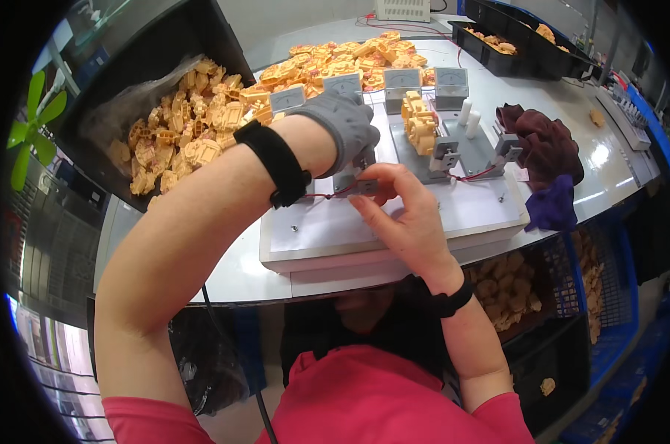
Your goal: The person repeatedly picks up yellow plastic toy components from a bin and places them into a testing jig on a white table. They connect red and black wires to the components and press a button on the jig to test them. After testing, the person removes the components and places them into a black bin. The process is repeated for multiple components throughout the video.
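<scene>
My left hand (pixel 344 127), in a grey glove, curls over the left test fixture on a white board (pixel 324 235). Its fingertips and whatever they grip are hidden behind the glove. My bare right hand (pixel 407 213) has thumb and forefinger closed around a small grey clamp block (pixel 365 186) at the front of that fixture, where red wires (pixel 326 196) run in. On the neighbouring fixture to the right, a yellow-orange plastic housing (pixel 419 124) stands upright behind another grey clamp block (pixel 446 153). Grey analog meters (pixel 402 81) line the board's back.
Yellow-orange housings (pixel 342 59) are heaped behind the meters. A tilted black bin (pixel 235 37) at left holds more. White posts (pixel 473 124) stand on the right fixture, beside dark maroon cloth (pixel 540 144) and purple cloth (pixel 552 203). Black trays (pixel 483 46) sit at back right.
</scene>
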